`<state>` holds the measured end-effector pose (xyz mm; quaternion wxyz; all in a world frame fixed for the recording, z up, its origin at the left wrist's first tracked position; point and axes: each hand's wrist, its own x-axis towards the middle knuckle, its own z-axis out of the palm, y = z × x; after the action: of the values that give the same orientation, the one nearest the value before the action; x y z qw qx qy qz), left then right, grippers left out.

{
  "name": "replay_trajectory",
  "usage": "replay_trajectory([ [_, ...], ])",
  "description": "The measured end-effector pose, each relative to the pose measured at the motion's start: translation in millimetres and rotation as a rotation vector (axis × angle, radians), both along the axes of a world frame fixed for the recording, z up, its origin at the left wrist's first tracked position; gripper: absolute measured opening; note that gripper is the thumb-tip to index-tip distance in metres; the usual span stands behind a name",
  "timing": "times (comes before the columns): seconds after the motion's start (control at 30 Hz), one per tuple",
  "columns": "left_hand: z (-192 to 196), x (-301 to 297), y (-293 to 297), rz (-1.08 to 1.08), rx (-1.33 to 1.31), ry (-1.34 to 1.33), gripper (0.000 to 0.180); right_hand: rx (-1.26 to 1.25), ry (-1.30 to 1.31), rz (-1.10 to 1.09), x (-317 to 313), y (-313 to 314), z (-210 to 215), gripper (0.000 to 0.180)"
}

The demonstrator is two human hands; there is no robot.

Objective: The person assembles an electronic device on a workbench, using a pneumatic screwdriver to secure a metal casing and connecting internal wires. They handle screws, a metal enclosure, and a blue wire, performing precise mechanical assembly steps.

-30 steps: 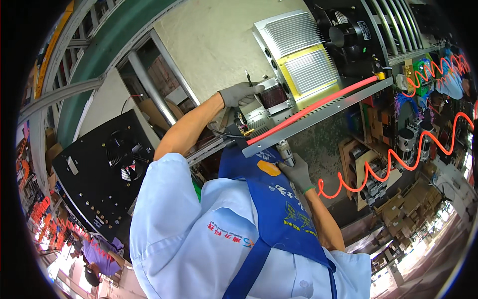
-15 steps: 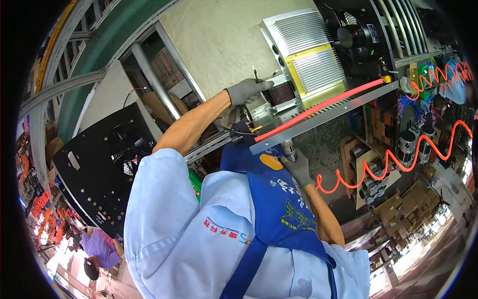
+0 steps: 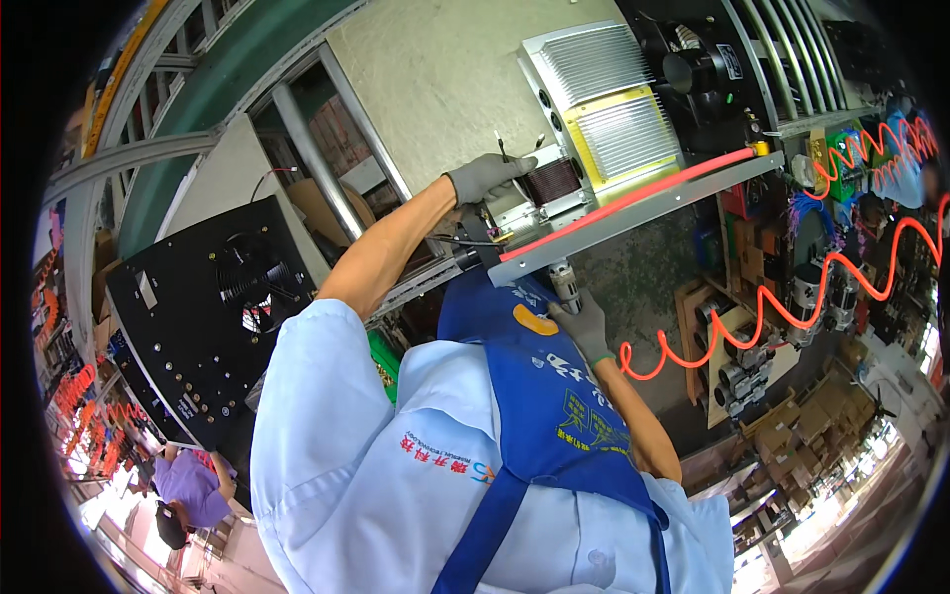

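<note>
Workshop clutter is crowding a grey bench (image 3: 445, 79), where the left hand (image 3: 485, 176) in a grey glove is resting with curled fingers on a copper coil (image 3: 554, 180) beside a finned metal box (image 3: 604, 109). Below the rail (image 3: 643, 213), the right hand (image 3: 584, 322) is closing around what is probably a powered screwdriver (image 3: 564, 282), its long axis pointing up toward the coil.

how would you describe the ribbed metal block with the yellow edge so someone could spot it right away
Start at the long grey rail with the red hose running along it, across the upper middle. Just above its middle sits the metal block, right of the gloved left hand. It alone has rows of silver fins framed by a yellow strip; the neighbours are dark.
</note>
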<state>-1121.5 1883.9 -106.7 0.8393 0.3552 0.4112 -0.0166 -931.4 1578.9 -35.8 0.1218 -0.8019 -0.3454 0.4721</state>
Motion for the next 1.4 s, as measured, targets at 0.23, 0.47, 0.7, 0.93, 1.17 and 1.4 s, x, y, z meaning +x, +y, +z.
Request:
replay_trajectory([
  [0.23,-14.8,-88.4,2.7,0.473,0.183,0.017,0.036,0.085,0.091,0.008,13.9,-7.7,14.5,0.043],
  [0.47,0.1,-195.3,-103.4,0.988,0.38,0.214,0.016,0.153,0.063,0.083,41.4,-40.2,17.4,0.044],
  [0.7,-8.4,-86.4,-234.3,0.747,-0.207,0.099,0.012,0.159,0.094,0.161,58.2,-59.1,33.2,0.042],
  [0.93,29.5,35.7,-224.6,0.614,-0.119,-0.097,0.023,0.14,0.106,0.217,68.3,-69.4,50.1,0.045],
  [1.17,22.5,41.2,-209.5,0.51,-0.048,-0.142,0.026,0.165,0.086,0.231,77.6,-69.5,49.2,0.047],
  [1.4,21.6,40.2,-202.1,0.485,0.017,-0.053,0.03,0.067,0.205,0.164,73.1,-41.8,47.8,0.05],
])
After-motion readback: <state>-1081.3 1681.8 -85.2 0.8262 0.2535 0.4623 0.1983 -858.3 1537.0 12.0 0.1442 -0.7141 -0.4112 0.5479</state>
